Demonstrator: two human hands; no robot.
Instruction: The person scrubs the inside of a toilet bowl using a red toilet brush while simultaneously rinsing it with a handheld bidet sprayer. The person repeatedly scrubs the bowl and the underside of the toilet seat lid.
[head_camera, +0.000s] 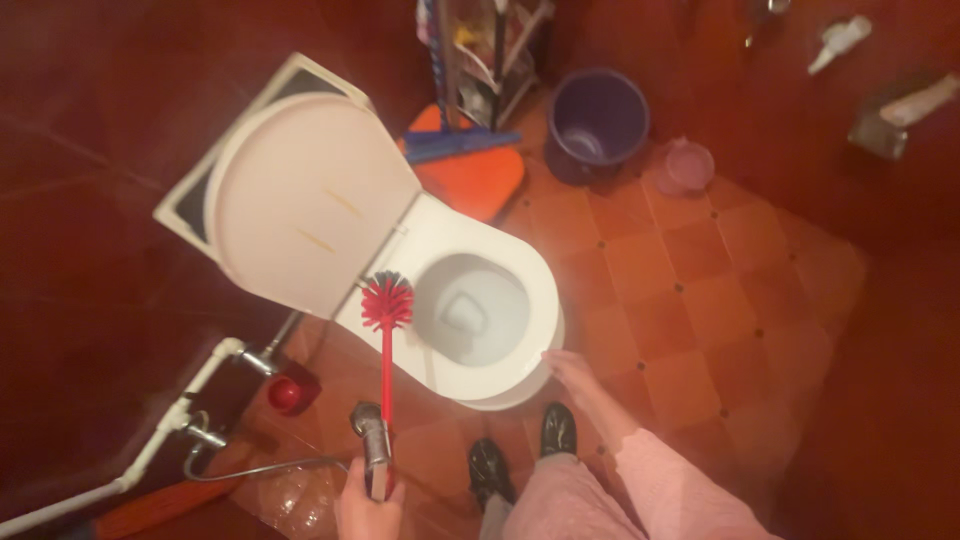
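a red toilet brush (387, 300) stands upright in the air, its round bristle head just over the near left rim of a white toilet bowl (520, 290), where the seat meets the raised lid (305, 200). its thin red handle runs straight down to the left hand (366, 508) at the bottom edge of the view. that hand is closed in a fist around the handle's lower end and also around a grey metal spray nozzle (371, 435), whose hose (260, 467) curls left toward white pipes (170, 425) on the wall. the right hand (572, 370), in a pink sleeve, reaches forward with its fingers loosely spread and open, holding nothing, just beside the front edge of the bowl. two black shoes (520, 450) stand on the orange tiled floor (700, 300) below the bowl. past the toilet, near the far wall, sit a purple bucket (597, 120), a small pink dish (685, 165), and an orange dustpan with a blue handle (465, 165).
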